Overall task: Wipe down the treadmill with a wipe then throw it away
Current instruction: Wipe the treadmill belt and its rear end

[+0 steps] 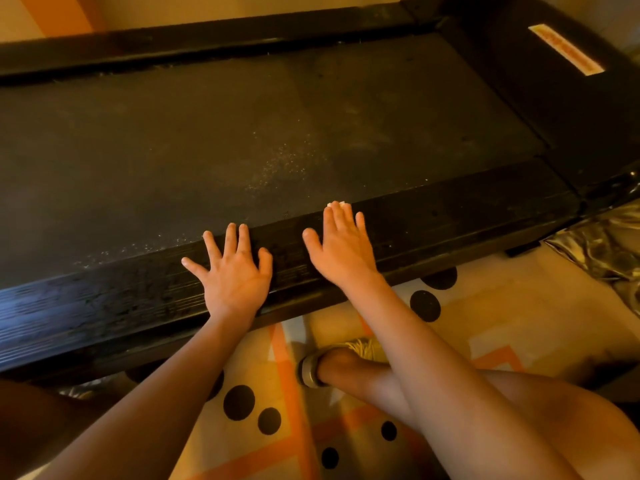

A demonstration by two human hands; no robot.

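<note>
The black treadmill lies across the view, its dusty belt [242, 133] speckled with pale crumbs near the middle. My left hand [233, 271] rests flat on the ribbed near side rail [450, 216], fingers spread, with nothing in it. Just to its right, my right hand [341, 247] presses flat on the same rail. A small white wipe [337, 204] peeks out from under its fingertips at the belt's edge; most of the wipe is hidden beneath the hand.
The treadmill's motor cover with a yellow label [564, 48] is at the far right. A mat with black dots and orange stripes [485, 323] lies under me. My knee and shoe [311, 368] are below the rail. Crinkled shiny plastic [602, 244] sits at the right.
</note>
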